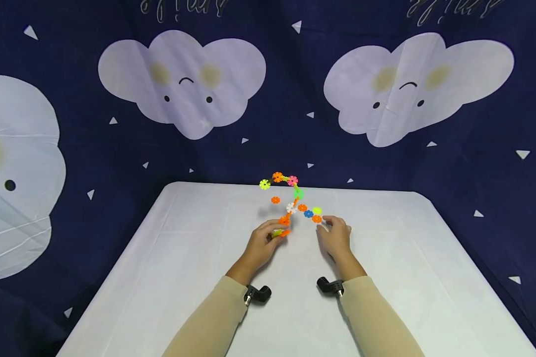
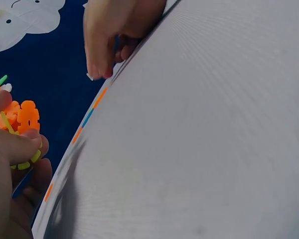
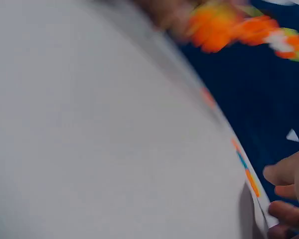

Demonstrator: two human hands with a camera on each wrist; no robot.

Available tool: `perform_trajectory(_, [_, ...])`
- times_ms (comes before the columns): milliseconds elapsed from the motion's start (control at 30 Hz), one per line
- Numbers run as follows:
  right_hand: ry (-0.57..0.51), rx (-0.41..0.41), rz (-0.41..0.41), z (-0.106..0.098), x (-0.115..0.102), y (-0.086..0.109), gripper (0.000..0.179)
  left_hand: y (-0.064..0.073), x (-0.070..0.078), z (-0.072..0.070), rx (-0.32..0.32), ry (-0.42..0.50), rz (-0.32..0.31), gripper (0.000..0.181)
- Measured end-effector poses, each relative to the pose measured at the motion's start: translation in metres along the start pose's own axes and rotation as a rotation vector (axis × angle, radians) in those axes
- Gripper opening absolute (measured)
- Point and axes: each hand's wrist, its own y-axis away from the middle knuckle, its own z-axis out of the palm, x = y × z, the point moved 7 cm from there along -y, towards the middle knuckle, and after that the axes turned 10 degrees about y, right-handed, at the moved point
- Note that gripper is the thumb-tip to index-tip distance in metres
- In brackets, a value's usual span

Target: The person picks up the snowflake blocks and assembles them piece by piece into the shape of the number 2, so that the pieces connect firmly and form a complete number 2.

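Chain of plastic flower pieces (image 1: 298, 194) is in the left hand (image 1: 261, 244), above the far part of the white counter (image 1: 290, 327). The thumb and fingers of this hand pinch its lower end, where yellow and orange pieces sit together. From this grip the chain goes up through orange, white and green pieces, then bends to the left with a pink piece (image 1: 292, 181) and an orange one. At its far left is a yellow-green piece (image 1: 264, 184); I cannot tell if it is joined.

The right hand (image 1: 337, 238) is to the right of the chain. Its fingers are a little bent and apart, and they hold nothing. Nearest to them are a loose orange piece (image 1: 317, 219) and a yellow piece (image 1: 317, 210); if a fingertip touches them, I cannot tell. Next to these lies a blue piece (image 1: 308, 213), then a second orange piece (image 1: 302, 208). A third orange piece (image 1: 275, 200) lies alone, left of the chain's white piece.

Both arms wear beige sleeves (image 1: 210, 322), with a small black device (image 1: 261, 295) at each wrist. Behind the counter hangs a dark blue cloth (image 1: 290, 148) with white clouds (image 1: 183, 74).
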Motion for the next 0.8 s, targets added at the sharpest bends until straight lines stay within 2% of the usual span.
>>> perform_trajectory(133, [0.111, -0.004, -0.074, 0.007, -0.009, -0.02, 0.037, -0.001, 0.003, -0.003, -0.001, -0.014, 0.025, 0.037])
perform_trajectory(233, [0.148, 0.001, -0.086, 0.012, -0.011, -0.028, 0.031, 0.0, 0.0, -0.003, -0.005, -0.026, 0.019, 0.039])
perform_trajectory(400, [0.113, -0.025, -0.11, 0.013, -0.009, -0.024, 0.025, -0.001, -0.005, -0.003, -0.008, -0.025, 0.002, 0.038])
perform_trajectory(500, [0.018, -0.036, -0.115, 0.011, -0.006, -0.016, 0.018, -0.002, -0.006, -0.003, 0.003, -0.023, 0.0, 0.036])
perform_trajectory(600, [-0.151, -0.048, -0.056, 0.008, -0.004, -0.006, 0.012, -0.003, -0.007, -0.004, 0.01, -0.027, 0.004, 0.034])
perform_trajectory(800, [-0.535, -0.16, 0.064, 0.019, -0.011, 0.011, 0.028, -0.003, -0.008, -0.004, 0.023, -0.026, -0.016, 0.033])
